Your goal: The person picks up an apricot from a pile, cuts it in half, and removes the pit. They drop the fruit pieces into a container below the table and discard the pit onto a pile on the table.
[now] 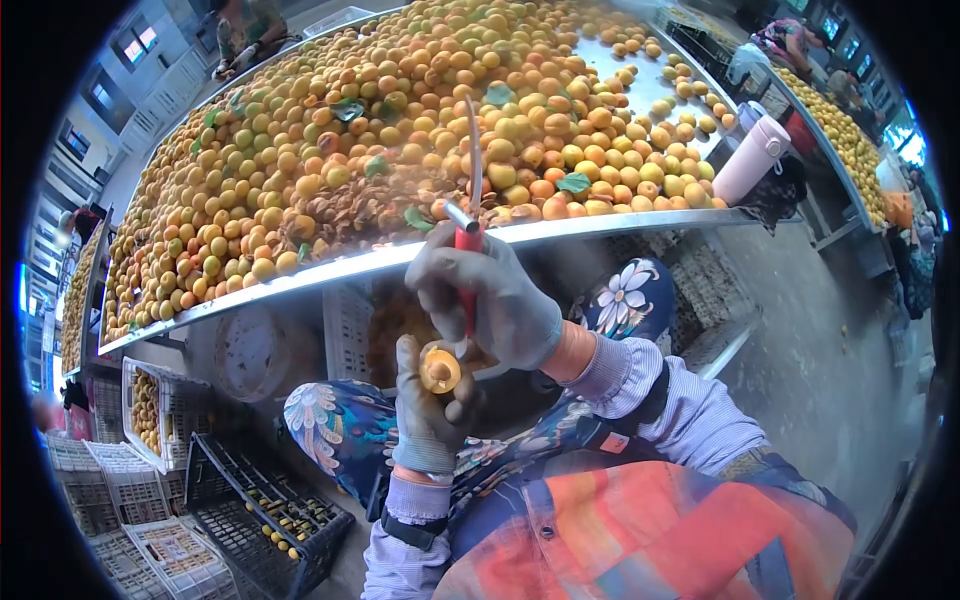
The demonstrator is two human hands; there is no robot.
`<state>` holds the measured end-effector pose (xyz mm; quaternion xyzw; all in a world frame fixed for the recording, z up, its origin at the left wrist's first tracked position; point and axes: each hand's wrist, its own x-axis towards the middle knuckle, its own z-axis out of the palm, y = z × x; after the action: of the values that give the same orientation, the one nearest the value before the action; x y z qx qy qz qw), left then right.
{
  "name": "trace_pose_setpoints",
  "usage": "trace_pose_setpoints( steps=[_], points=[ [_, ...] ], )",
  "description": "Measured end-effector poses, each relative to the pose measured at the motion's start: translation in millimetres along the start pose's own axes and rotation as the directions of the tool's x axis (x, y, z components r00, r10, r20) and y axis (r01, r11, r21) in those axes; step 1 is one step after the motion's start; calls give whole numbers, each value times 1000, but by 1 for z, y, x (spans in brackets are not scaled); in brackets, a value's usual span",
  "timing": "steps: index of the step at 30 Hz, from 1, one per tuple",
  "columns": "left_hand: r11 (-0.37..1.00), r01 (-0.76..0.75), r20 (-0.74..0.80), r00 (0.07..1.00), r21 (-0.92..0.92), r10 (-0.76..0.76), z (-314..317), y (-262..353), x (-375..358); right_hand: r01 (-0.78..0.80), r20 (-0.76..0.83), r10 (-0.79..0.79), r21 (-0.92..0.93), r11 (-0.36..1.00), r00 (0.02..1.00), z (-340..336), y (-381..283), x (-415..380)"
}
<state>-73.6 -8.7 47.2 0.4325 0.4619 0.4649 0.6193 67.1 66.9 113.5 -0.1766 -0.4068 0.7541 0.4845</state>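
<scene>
Near the middle of the frame, our left hand [428,415] pinches a cut apricot [439,369]. Our right hand [492,300] squeezes a red-handled tool [468,262] right above it. The tool might slip and poke our glove.

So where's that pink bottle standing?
In the head view, the pink bottle stands tilted at the right end of the metal table, just beyond the edge of the apricot heap, up and right of the hands.

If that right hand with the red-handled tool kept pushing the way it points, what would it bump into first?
Probably the table's metal edge, then the heaped apricots. The right hand aims its tool up at them; depth is unclear.
</scene>
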Motion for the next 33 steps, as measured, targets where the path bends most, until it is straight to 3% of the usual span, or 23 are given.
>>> trace_pose_setpoints(
  steps=[1, 2, 4, 5, 6, 8, 9, 10, 11, 12, 13, 14, 15, 16, 17, 18, 20, 22, 26, 30, 32, 33],
  points=[
    [882, 214, 36, 975, -419, -219, 3, 2, 1, 39, 13, -38, -93, 995, 999, 2, -2, -5],
    [887, 195, 47, 980, -419, -193, 3, -4, 1, 79, 25, -76, -185, 980, 997, 4, -4, -9],
    [894, 156, 68, 988, -420, -140, 2, -16, 0, 29, 70, -28, -17, 999, 997, 3, -5, -14],
    [1000, -17, -4, 1000, -19, 17, 12, -7, -5, -57, 57, 54, 37, 998, 997, 2, -7, -16],
    [903, -173, -4, 982, 392, 190, 18, -2, -8, -56, 55, 53, 38, 998, 997, 5, -8, -17],
    [987, -48, -69, 996, 156, 59, 16, -10, -4, -50, -102, 41, -90, 995, 994, 12, -8, -18],
    [966, 123, -49, 989, -229, -138, 19, -9, 2, -48, -103, 39, -90, 995, 994, 12, -9, -19],
    [773, 278, 42, 950, -571, -311, 21, -8, 4, -53, -82, 41, -156, 986, 996, 12, -10, -20],
    [773, 279, 42, 949, -570, -312, 16, -15, 1, -57, -62, 44, -220, 974, 997, 12, -10, -22],
    [999, -29, -9, 1000, 37, 29, 11, -20, -5, -57, -63, 44, -219, 974, 997, 10, -6, -22],
    [916, -196, 76, 980, 351, 181, 9, -25, -6, -25, -12, 23, -219, 975, 1000, 7, 2, -22],
    [710, -354, 159, 931, 608, 328, 11, -23, -8, 27, 25, -21, -263, 964, 999, 4, 6, -22],
    [980, 146, -149, 981, 138, -125, 25, -6, -5, 81, 62, -65, -304, 949, 996, 1, 11, -22],
    [731, 510, -153, 764, -453, -627, 35, 4, -2, 136, 99, -109, -340, 930, 989, -3, 16, -23],
    [733, 506, -152, 767, -454, -624, 38, 6, -1, 63, -55, -77, -223, 973, 996, -2, 12, -24],
    [843, 416, -221, 836, -341, -502, 39, 6, 0, 5, -204, -24, -89, 996, 979, -2, 10, -25],
    [922, 321, -275, 886, -217, -374, 42, 3, -2, 9, -249, -32, -96, 995, 968, -15, 23, -20],
    [939, 267, -254, 913, -217, -318, 46, 1, -2, -3, -367, 105, 269, 963, 924, -24, 29, -16],
    [904, 292, -259, 890, -311, -376, 55, 4, -2, -51, -321, 256, 531, 846, 912, -40, 37, -18],
    [908, 219, -264, 909, -356, -323, 59, -5, -1, -13, -354, 254, 561, 828, 900, -47, 42, -16],
    [917, 168, -245, 932, -363, -268, 54, -21, 4, -31, -285, 243, 589, 807, 927, -52, 46, -16],
    [875, 262, -228, 898, -407, -375, 48, -32, 7, -29, -284, 241, 592, 806, 928, -48, 45, -16]
  ],
)
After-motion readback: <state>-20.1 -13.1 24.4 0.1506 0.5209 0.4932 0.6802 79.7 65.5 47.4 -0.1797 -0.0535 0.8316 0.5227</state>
